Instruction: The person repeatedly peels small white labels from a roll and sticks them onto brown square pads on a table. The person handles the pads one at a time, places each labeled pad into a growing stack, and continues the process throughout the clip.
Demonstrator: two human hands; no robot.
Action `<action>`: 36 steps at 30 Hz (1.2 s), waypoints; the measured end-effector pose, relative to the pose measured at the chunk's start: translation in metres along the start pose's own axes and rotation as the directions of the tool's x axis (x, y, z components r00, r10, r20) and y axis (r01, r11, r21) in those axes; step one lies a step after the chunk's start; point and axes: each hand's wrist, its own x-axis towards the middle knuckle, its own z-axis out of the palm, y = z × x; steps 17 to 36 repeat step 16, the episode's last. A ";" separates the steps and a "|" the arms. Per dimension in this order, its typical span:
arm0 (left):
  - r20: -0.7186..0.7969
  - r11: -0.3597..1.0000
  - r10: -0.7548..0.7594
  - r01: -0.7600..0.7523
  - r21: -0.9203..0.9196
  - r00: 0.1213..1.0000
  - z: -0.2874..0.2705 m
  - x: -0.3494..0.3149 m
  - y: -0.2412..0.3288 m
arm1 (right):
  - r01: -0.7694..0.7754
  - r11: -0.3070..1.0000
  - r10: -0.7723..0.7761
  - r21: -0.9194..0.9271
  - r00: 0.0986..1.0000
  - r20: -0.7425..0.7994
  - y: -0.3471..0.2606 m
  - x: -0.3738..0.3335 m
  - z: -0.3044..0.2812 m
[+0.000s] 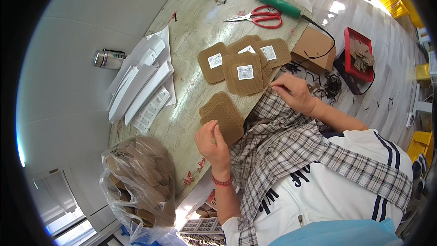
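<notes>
My left hand is over the near edge of a stack of plain brown textured pads, its fingers bunched together. Whatever those fingers hold, if anything, is too small to make out. At the table's right edge, my right hand pinches thumb against forefinger beside the labelled pads; I cannot tell what is between the tips. These brown pads, with rounded corners and small white printed labels, lie in overlapping piles just beyond the plain stack.
Red-handled scissors and a green corded tool lie at the far end. White papers cover the left side near a steel flask. A clear bag of brown pieces stands near left; a cardboard box and red box sit right.
</notes>
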 end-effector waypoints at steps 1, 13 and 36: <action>0.017 0.998 -0.047 0.048 -0.047 0.999 0.004 0.010 0.008 | -0.029 0.998 0.022 -0.062 0.993 -0.113 0.006 0.009 -0.005; 0.274 0.887 -0.041 -0.091 0.453 0.961 0.105 0.087 0.039 | -0.053 0.839 0.019 -0.541 0.997 -0.068 0.053 0.070 -0.023; 0.226 0.886 -0.135 0.015 0.464 0.965 0.116 0.088 0.027 | -0.151 0.831 0.181 -0.536 0.983 0.004 0.054 0.072 -0.023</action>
